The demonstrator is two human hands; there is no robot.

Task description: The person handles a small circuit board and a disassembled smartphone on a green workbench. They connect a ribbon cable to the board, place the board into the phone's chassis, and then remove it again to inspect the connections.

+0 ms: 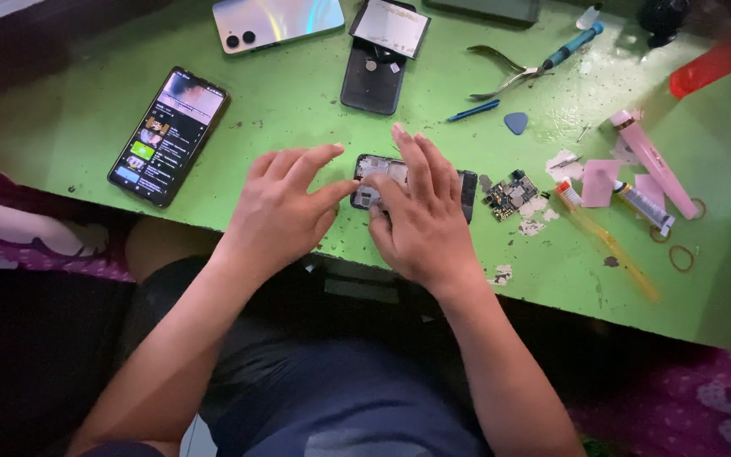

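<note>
- Lit phone (169,135) lies near the tabletop's (298,110) left edge.
- Left hand (285,207), fingers spread, thumb touching the opened phone (412,182) (near the front edge).
- Right hand (420,216) presses flat on it.
- Circuit board (511,195) lies just beside it.

An opened phone (416,182) lies flat near the front edge of a green table, its back cover off and inner parts exposed. It is dark-framed, set crosswise, with pale metal shielding showing at its left end. Much of it is hidden from view.
</note>
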